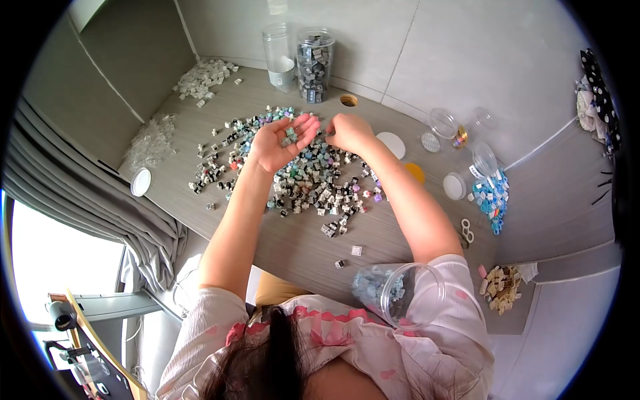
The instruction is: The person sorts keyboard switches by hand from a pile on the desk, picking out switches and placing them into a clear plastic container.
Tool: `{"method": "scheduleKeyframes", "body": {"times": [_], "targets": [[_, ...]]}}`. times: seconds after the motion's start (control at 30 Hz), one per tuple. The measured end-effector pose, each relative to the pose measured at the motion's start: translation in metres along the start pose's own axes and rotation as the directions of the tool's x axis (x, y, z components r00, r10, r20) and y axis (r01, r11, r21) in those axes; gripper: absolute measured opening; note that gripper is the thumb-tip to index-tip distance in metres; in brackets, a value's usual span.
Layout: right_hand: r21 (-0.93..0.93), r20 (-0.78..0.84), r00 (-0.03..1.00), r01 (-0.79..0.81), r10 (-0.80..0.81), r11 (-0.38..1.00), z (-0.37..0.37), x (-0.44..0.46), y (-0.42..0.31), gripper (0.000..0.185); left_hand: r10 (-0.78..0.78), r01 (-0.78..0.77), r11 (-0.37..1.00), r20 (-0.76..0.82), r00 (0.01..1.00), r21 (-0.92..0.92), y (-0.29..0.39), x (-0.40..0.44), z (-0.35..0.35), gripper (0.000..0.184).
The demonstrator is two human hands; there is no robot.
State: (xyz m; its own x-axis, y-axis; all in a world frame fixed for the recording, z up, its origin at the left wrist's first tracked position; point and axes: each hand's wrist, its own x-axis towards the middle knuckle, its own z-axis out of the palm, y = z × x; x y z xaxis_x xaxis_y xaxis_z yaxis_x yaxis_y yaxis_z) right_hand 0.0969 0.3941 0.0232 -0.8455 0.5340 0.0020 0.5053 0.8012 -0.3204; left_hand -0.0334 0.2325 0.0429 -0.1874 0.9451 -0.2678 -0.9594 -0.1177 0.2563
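Note:
My left hand (281,143) is palm up over the pile, fingers loosely curled, with a few small pale green switches (289,137) lying in the palm. Just right of it, my right hand (347,133) points down at the pile's upper right edge with fingers pinched; what they hold, if anything, is too small to name. Beneath and around both hands spreads a large pile of small switches (313,177) in black, white, teal and purple, on the grey wooden table (287,243).
Clear jar (279,67) and jar of grey pieces (315,70) stand at the back. White pieces (203,79) lie back left. Blue pieces (492,200), scissors (467,231) and beige pieces (500,288) are right. An open tub (380,288) lies near my body.

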Motion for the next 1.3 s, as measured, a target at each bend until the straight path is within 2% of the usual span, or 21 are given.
{"method": "scheduleKeyframes", "body": {"times": [0.03, 0.1, 0.13, 0.17, 0.2, 0.23, 0.27, 0.37, 0.4, 0.47, 0.53, 0.6, 0.63, 0.73, 0.97, 1.07, 1.1, 1.13, 1.17, 1.27, 1.3], "targets": [[0.083, -0.008, 1.0, -0.008, 0.008, 0.996, 0.003, 0.001, 0.003, 0.024, 0.052, -0.042, 0.993, -0.088, 0.995, 0.113, -0.003, -0.005, 0.01, 0.032], [0.246, -0.023, 0.999, -0.023, 0.03, 0.969, 0.007, 0.003, 0.01, 0.026, 0.023, -0.031, 0.965, 0.031, 0.999, 0.261, 0.015, 0.022, -0.035, 0.031], [0.582, 0.103, 0.991, -0.134, 0.091, 0.802, 0.01, 0.007, 0.019, 0.027, 0.002, -0.032, 0.943, 0.089, 0.996, 0.332, 0.017, 0.02, -0.033, 0.031], [0.817, 0.239, 0.966, -0.256, 0.1, 0.517, 0.011, 0.012, 0.03, 0.029, 0.163, -0.121, 0.827, -0.027, 0.986, 0.549, 0.01, 0.025, -0.029, 0.029], [0.916, 0.366, 0.929, -0.37, 0.058, 0.156, 0.011, 0.014, 0.037, 0.03, 0.22, -0.143, 0.641, -0.002, 0.976, 0.754, 0.007, 0.021, -0.017, 0.027], [0.931, 0.361, 0.932, -0.362, -0.027, -0.053, 0.001, 0.005, 0.031, 0.032, 0.266, -0.146, 0.406, 0.036, 0.963, 0.902, 0.004, 0.018, -0.009, 0.025], [0.922, 0.364, 0.931, -0.356, 0.023, -0.155, -0.006, -0.003, 0.024, 0.032, 0.3, -0.134, 0.139, 0.087, 0.95, 0.981, 0.002, 0.017, -0.005, 0.023], [0.877, 0.343, 0.937, -0.291, 0.073, -0.383, -0.008, -0.009, 0.021, 0.03, 0.22, -0.256, -0.366, 0.35, 0.91, 0.895, -0.001, 0.048, -0.027, 0.023], [0.929, 0.302, 0.952, -0.283, 0.046, -0.238, -0.01, -0.01, 0.02, 0.028, 0.165, -0.295, -0.521, 0.434, 0.886, 0.8, -0.001, 0.053, -0.028, 0.024], [0.971, 0.234, 0.972, -0.232, -0.024, 0.058, -0.012, -0.014, 0.018, 0.026, 0.125, -0.27, -0.6, 0.421, 0.898, 0.753, 0.001, 0.062, -0.028, 0.026], [0.813, 0.151, 0.988, -0.111, -0.023, 0.571, -0.005, -0.012, 0.021, 0.023, 0.085, -0.246, -0.673, 0.403, 0.911, 0.697, 0.0, 0.063, -0.022, 0.028], [0.379, 0.003, 0.992, 0.117, -0.128, 0.918, 0.006, -0.013, 0.018, 0.022, 0.095, -0.194, -0.654, 0.334, 0.938, 0.731, -0.001, 0.064, -0.02, 0.026], [0.312, 0.069, 0.997, 0.014, -0.038, 0.95, -0.002, -0.019, 0.004, 0.024, 0.097, -0.179, -0.644, 0.312, 0.945, 0.744, -0.001, 0.066, -0.02, 0.026], [0.126, 0.06, 0.998, 0.011, -0.018, 0.992, -0.007, -0.023, -0.013, 0.024, 0.099, -0.166, -0.657, 0.302, 0.948, 0.736, -0.002, 0.07, -0.02, 0.025], [0.022, 0.038, 0.999, -0.016, 0.016, 1.0, 0.003, -0.013, -0.013, 0.019, 0.149, -0.142, -0.639, 0.302, 0.942, 0.756, -0.001, 0.069, -0.019, 0.027], [0.256, 0.001, 0.999, -0.034, 0.035, 0.966, 0.004, -0.018, -0.003, 0.022, 0.373, -0.088, -0.426, 0.263, 0.89, 0.901, 0.001, 0.06, -0.017, 0.029], [0.504, 0.042, 0.99, -0.137, 0.134, 0.853, 0.005, -0.017, 0.0, 0.022, 0.375, -0.086, -0.083, 0.111, 0.92, 0.993, 0.004, 0.057, -0.018, 0.028], [0.71, 0.108, 0.97, -0.228, 0.217, 0.667, 0.007, -0.015, 0.004, 0.023, 0.324, -0.06, 0.27, -0.032, 0.946, 0.961, 0.009, 0.053, -0.019, 0.027], [0.878, 0.221, 0.962, -0.269, 0.163, 0.395, 0.006, -0.017, 0.015, 0.027, 0.227, -0.015, 0.587, -0.146, 0.963, 0.81, 0.013, 0.05, -0.019, 0.027], [0.871, 0.301, 0.945, -0.327, -0.129, -0.367, -0.001, -0.031, 0.032, 0.034, -0.223, 0.224, 0.899, -0.049, 0.974, 0.376, 0.022, 0.034, -0.025, 0.027], [0.882, 0.287, 0.956, -0.288, -0.06, -0.373, -0.004, -0.037, 0.026, 0.042, -0.232, 0.243, 0.915, -0.072, 0.97, 0.324, 0.017, 0.027, -0.021, 0.031]]}}
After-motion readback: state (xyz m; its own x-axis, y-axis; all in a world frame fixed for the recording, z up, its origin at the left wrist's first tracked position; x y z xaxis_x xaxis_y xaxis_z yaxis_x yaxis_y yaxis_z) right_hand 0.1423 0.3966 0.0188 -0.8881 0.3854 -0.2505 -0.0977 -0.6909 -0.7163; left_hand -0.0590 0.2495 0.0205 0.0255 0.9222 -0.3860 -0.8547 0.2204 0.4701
